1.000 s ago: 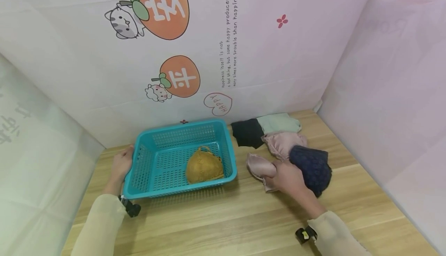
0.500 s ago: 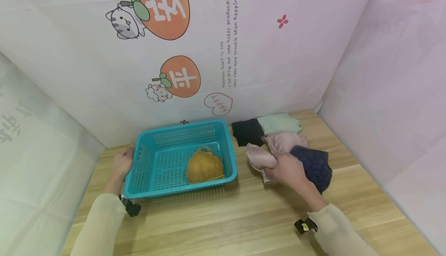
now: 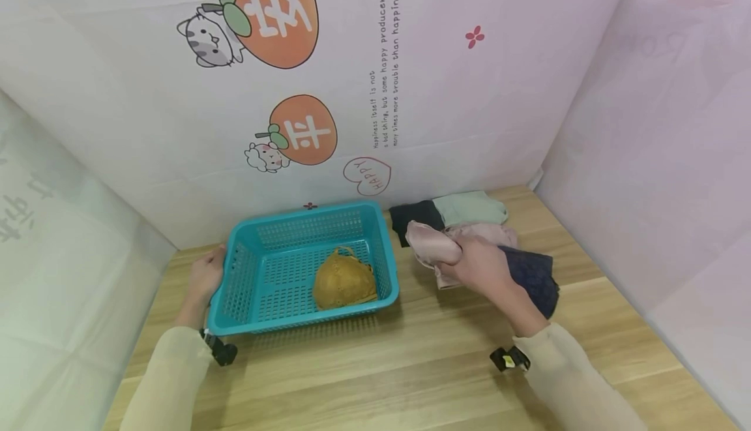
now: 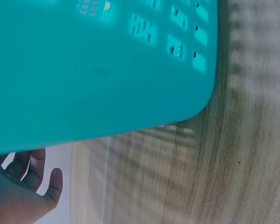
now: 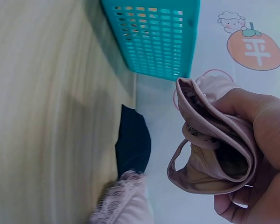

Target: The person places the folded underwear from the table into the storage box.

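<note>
In right hand (image 3: 481, 265): pinched pink bra (image 3: 433, 246) | between hands: teal basket (image 3: 270, 325), mustard bra (image 3: 343, 281) inside; left hand (image 3: 206, 276) touching rim, grip unclear | around right hand: black cloth (image 3: 412, 212), mint cloth (image 3: 471, 209), lace-trimmed garment (image 5: 131, 205), partly wrist-hidden navy garment (image 3: 536, 276)

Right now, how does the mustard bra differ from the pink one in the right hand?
The mustard bra is darker and yellowish; the pink bra is pale and satiny. The mustard bra lies inside the turquoise basket; the pink bra is outside it, gripped by the right hand. Both appear folded, with a rounded cup showing.
</note>
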Demonstrator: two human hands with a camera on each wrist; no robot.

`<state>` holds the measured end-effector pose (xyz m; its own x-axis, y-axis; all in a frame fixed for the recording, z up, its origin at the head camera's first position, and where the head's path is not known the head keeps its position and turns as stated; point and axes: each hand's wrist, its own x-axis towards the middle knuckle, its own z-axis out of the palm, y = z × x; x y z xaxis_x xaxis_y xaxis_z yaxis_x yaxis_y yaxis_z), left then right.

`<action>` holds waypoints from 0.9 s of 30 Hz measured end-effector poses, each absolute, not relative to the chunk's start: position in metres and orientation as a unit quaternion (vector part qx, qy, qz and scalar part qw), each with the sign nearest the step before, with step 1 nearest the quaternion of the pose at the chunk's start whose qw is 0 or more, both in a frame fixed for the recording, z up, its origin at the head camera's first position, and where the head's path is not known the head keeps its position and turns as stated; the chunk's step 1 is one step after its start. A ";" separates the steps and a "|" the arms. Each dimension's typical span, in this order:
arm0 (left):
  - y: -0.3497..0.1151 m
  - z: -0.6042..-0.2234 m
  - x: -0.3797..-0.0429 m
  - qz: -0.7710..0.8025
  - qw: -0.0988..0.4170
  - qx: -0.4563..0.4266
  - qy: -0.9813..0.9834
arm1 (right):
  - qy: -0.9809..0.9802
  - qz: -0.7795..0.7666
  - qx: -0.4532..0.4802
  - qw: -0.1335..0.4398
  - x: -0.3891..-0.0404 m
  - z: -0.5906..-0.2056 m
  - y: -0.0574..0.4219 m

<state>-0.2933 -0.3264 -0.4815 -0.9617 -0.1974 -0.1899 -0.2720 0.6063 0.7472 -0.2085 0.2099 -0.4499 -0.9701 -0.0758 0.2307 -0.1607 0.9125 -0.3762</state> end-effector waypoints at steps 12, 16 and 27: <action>-0.328 -0.483 -0.293 0.425 0.045 -0.138 0.894 | -0.970 0.190 0.085 0.125 -0.218 -0.429 0.196; -0.328 -0.484 -0.294 0.417 0.040 -0.139 0.897 | -0.971 0.189 0.082 0.120 -0.221 -0.422 0.190; -0.326 -0.482 -0.294 0.414 0.039 -0.139 0.899 | -0.969 0.202 0.093 0.108 -0.227 -0.407 0.170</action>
